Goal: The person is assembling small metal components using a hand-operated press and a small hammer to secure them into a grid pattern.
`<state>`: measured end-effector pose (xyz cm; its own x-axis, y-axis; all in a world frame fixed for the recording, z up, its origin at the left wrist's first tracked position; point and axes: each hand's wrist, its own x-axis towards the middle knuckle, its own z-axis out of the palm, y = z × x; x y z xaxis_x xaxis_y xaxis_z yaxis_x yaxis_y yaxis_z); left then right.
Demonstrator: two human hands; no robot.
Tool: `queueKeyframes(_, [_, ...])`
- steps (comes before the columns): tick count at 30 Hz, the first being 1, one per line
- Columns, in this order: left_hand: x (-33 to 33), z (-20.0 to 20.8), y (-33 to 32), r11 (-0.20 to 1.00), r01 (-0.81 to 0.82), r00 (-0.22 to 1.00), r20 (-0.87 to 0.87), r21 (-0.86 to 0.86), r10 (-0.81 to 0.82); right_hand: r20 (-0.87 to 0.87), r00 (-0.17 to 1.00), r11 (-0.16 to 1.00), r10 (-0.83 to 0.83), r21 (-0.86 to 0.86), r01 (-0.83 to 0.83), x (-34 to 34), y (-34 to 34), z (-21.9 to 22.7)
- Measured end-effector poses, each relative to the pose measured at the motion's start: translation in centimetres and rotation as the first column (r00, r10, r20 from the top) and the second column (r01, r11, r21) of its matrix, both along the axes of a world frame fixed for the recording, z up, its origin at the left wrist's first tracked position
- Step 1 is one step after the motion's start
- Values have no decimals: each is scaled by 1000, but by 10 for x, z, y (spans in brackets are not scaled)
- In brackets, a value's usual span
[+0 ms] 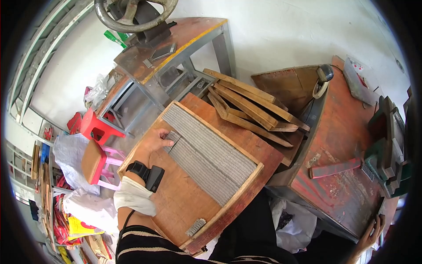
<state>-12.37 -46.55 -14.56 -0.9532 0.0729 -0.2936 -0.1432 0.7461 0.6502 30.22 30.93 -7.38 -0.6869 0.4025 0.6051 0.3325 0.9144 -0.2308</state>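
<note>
A shallow wooden tray [193,171] lies in front of me, and long rows of small ridged grey metal pieces [211,147] fill its far right side. My left hand [157,140] is at the upper left end of the nearer rows. Its thumb and fingers close around a short ridged metal piece [172,140] there; a dark gap sets this off from the neighbouring rows. A loose ridged metal block [195,226] lies in the tray's near corner. Far to the right, my right hand [373,232] rests at the bench edge, fingers stretched and apart, with nothing visible in them.
The tray sits on a reddish wooden board [268,165]. Wooden frames [250,105] are stacked beyond it. At right, a worn red bench [329,189] carries a green machine [384,149] and a red bar [336,168]. A handwheel press [136,17] and a pink stool [97,165] stand left.
</note>
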Motion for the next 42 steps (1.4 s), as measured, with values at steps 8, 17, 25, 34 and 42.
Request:
queueKeyframes(8, [27,42,50,974,3,999,-38,-225,-12,-10,999,999,39,-16,-40,-10,-20,6])
queueKeyframes(17, [6,9,39,987,-16,969,-247,-161,-25,-63,998,999,-6,47,9,-24,-60,37])
queueKeyframes(25, [27,61,48,978,-77,970,-214,193,119,-128,988,996,86,-10,-88,-65,-92,59])
queueKeyframes(34, [118,218,383,683,714,696,-262,152,-669,-183,963,978,200,-15,-206,-53,-93,72])
queueKeyframes(42, [163,177,511,339,886,215,-369,-315,-904,-89,875,878,476,-4,-479,-72,-110,95])
